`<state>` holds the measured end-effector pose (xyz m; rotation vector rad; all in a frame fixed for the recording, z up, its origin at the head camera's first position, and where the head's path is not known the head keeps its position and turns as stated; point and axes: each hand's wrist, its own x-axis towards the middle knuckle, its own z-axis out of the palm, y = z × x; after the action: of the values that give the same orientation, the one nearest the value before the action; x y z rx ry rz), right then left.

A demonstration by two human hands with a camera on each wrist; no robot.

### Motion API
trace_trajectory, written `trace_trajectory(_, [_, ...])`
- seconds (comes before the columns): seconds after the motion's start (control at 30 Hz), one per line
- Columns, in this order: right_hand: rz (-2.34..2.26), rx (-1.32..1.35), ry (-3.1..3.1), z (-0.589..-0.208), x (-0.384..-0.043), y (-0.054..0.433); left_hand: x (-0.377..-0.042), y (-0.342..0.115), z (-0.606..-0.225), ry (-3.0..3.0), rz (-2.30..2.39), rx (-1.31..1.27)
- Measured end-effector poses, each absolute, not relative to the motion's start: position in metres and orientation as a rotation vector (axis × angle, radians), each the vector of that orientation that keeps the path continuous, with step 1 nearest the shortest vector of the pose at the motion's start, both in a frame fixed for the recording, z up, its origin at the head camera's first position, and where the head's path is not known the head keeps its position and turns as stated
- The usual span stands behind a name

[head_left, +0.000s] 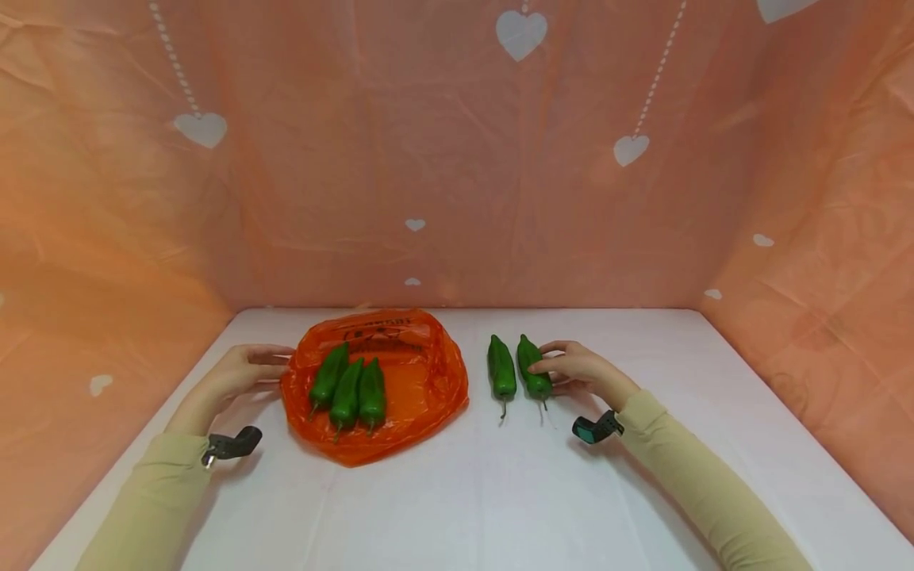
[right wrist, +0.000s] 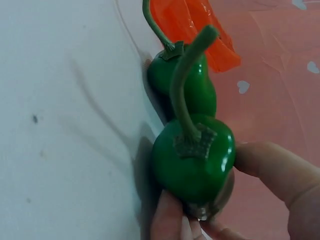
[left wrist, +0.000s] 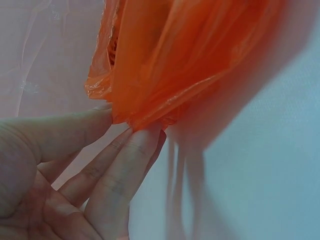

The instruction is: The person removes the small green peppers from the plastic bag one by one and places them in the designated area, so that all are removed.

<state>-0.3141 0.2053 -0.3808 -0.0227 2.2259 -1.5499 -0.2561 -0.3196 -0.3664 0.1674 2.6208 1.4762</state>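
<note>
The pepper (head_left: 533, 367) in your right hand (head_left: 581, 371) lies on the white table (head_left: 457, 492), a little right of the middle and toward the far edge, its long axis running from the far edge toward you, stem end nearest you. Your right hand comes at it from the right side; in the right wrist view the thumb (right wrist: 272, 162) and fingers (right wrist: 167, 220) are curled around its thick stem end (right wrist: 194, 160), so the grip is closed on it while it rests on the table. A second loose pepper (head_left: 501, 366) lies just beside it on the left, parallel, and I can't tell whether they touch.

Well to the left, the orange plastic bag (head_left: 374, 381) lies flat with three peppers (head_left: 347, 388) on it, side by side, stems also pointing toward you. Your left hand (head_left: 239, 374) is at the bag's left edge; the left wrist view shows thumb (left wrist: 65, 131) and fingertips (left wrist: 142, 145) pinching a gathered fold of the film (left wrist: 145, 112).

The right hand is much the nearer one to the two loose peppers, the left to the bag.
</note>
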Motion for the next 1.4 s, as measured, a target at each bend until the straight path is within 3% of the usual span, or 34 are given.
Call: trace_trajectory(1.4, [-1.666, -0.131, 2.111, -0.3828, -0.3129, 0.2079, -0.2558, -0.3206, -0.3686, 2.599, 1.547, 0.190])
